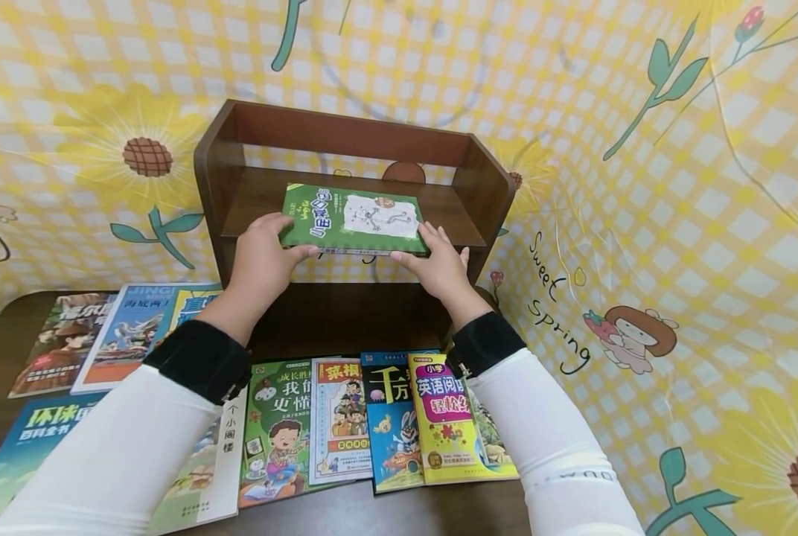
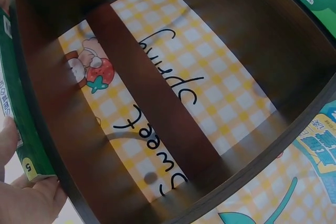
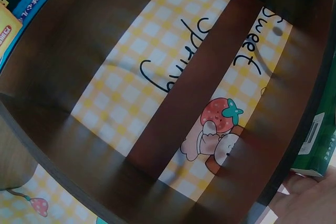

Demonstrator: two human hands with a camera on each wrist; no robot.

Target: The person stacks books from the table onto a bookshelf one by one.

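Note:
A green book (image 1: 355, 219) with a white drawing panel on its cover lies level at the front of the upper shelf of a dark brown wooden bookshelf (image 1: 365, 120). My left hand (image 1: 263, 249) grips its left end, thumb along the near edge and fingers round the corner. At the right end my right hand (image 1: 439, 260) holds it the same way. In the left wrist view the book's green spine (image 2: 29, 135) shows at the shelf's outer edge with fingers under it. A white barcode label (image 3: 312, 134) on the book appears in the right wrist view.
Several books lie on the dark table (image 1: 305, 517) before the shelf, among them a green one (image 1: 281, 439), a blue one (image 1: 388, 439) and a yellow one (image 1: 455, 447). More books, including a white-bordered one (image 1: 120, 342), lie at left. A yellow checked cloth (image 1: 573, 223) hangs behind and at right.

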